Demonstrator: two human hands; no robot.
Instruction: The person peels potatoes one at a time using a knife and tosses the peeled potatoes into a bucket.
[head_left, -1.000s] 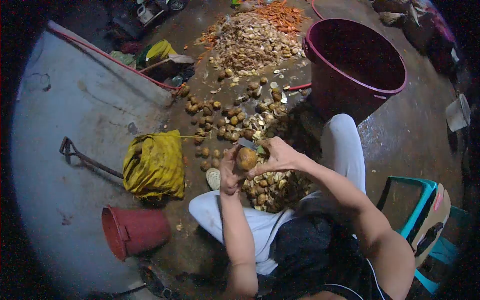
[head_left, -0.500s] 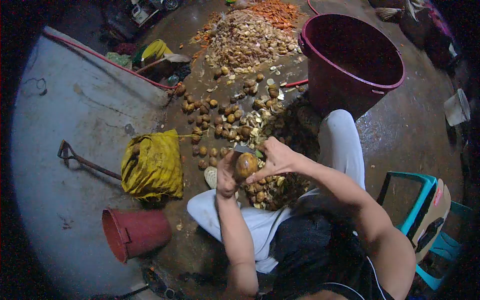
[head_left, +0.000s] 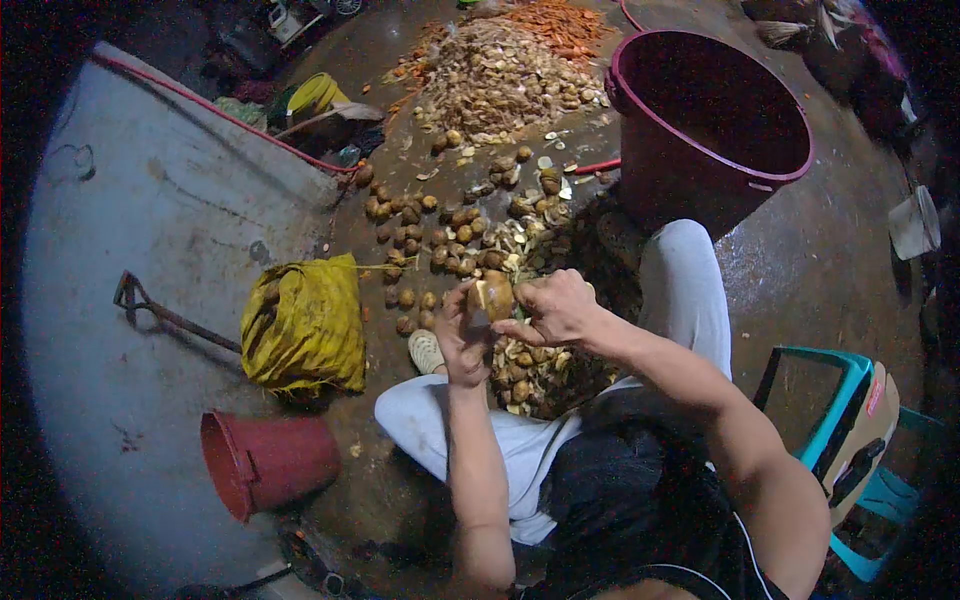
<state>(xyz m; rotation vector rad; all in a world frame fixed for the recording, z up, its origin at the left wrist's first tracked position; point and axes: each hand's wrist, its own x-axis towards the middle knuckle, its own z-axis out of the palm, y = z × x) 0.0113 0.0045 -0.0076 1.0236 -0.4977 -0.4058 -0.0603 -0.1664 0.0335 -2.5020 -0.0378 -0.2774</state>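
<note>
A round brown root vegetable [head_left: 496, 294], much like a large potato, is up between my two hands, with a pale cut patch on its left side. My right hand [head_left: 560, 308] is closed on it from the right, thumb below and fingers above. On its left side, my left hand [head_left: 464, 338] curls round a knife; a greyish blade [head_left: 481, 331] shows faintly under the vegetable, and the handle is hidden in the palm. Below my hands lie pale peelings and cut pieces [head_left: 522, 372], with whole brown vegetables [head_left: 455, 264] scattered farther forward.
A big purple tub [head_left: 660, 185] stands at front right. Beyond are a pale heap [head_left: 490, 85] and orange pieces [head_left: 550, 28]. To the left are a yellow sack [head_left: 305, 325], a red bucket [head_left: 290, 462] and a long handle [head_left: 185, 322]. A teal stool [head_left: 855, 365] stands right.
Both hands have lifted the vegetable slightly forward. A pale cut patch now shows on it, and the blade has gone from above it to its lower left side.
</note>
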